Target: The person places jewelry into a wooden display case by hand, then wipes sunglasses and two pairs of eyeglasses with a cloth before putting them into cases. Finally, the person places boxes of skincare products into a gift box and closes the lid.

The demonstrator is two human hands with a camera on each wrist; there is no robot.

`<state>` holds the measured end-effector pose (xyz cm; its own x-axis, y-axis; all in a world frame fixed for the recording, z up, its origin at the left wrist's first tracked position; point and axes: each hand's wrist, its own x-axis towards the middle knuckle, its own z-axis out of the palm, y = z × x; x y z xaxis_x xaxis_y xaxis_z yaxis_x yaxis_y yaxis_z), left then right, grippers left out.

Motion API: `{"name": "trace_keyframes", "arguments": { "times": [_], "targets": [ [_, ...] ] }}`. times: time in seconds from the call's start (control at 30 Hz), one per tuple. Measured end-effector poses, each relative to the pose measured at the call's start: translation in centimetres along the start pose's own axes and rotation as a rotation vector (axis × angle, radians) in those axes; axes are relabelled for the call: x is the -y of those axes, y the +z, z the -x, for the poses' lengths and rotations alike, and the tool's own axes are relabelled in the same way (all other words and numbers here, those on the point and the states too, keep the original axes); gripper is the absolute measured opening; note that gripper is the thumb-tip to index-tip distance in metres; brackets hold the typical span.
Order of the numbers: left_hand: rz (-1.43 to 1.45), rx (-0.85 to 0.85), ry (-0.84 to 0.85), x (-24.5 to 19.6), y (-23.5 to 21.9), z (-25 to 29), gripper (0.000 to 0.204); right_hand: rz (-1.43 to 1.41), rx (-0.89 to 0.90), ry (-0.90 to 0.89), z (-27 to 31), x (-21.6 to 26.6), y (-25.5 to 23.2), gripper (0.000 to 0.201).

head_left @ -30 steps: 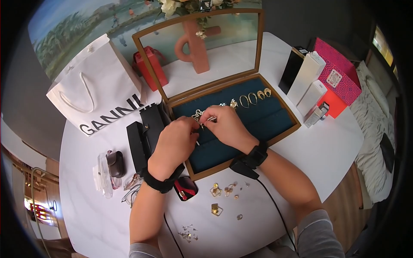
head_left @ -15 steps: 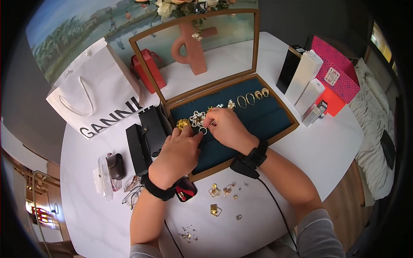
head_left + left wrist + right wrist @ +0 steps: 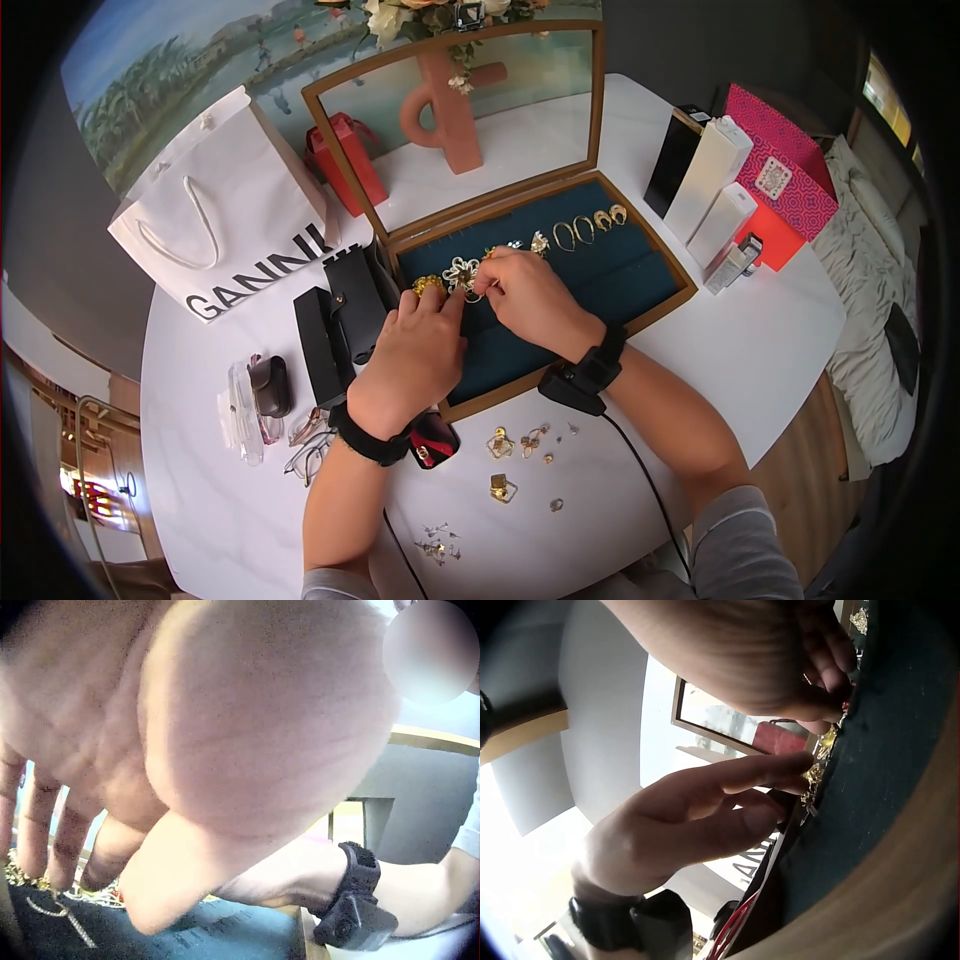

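Marbled white desk (image 3: 720,340), painting (image 3: 190,90) behind, noted. Flower-shaped ornament (image 3: 460,274) lies on teal lining (image 3: 625,270) inside the open glass-lidded case (image 3: 650,234). Left hand (image 3: 410,355): fingers extended, touching it. Right hand (image 3: 532,300): fingers curled beside it; whether pinching cannot be determined.

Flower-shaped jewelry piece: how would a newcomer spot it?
Find the wood-framed display box with its glass lid raised. On the teal lining, just beyond the left hand, lies a flower-shaped piece. Its pale, openwork petals set it apart from the compact gold piece to its left.
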<state>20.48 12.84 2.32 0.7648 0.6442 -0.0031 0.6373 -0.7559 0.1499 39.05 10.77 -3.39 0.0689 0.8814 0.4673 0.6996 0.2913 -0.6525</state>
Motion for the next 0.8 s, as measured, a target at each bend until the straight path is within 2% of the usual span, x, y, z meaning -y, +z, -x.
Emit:
{"name": "trace_keyframes", "arguments": {
  "times": [0.07, 0.13, 0.53, 0.6, 0.8],
  "targets": [
    [0.006, -0.034, 0.01, 0.08, 0.2, 0.0, 0.05, -0.008, 0.015, 0.011, -0.02, 0.1, -0.06, 0.007],
    [-0.017, 0.015, 0.009, 0.0, 0.16, -0.06, 0.051, -0.016, 0.029, 0.021, -0.01, 0.09, -0.07, 0.008],
    [-0.003, 0.014, 0.005, 0.24, 0.57, -0.27, 0.049, 0.084, 0.048, 0.019, 0.21, 0.42, -0.06, 0.013],
    [-0.009, 0.018, -0.001, 0.19, 0.47, -0.27, 0.049, 0.103, 0.096, 0.06, 0.19, 0.67, -0.13, 0.015],
    [-0.03, 0.006, -0.018, -0.15, 0.36, -0.08, 0.049, 0.111, 0.099, 0.018, 0.37, 0.42, 0.23, 0.015]
  ]
}}
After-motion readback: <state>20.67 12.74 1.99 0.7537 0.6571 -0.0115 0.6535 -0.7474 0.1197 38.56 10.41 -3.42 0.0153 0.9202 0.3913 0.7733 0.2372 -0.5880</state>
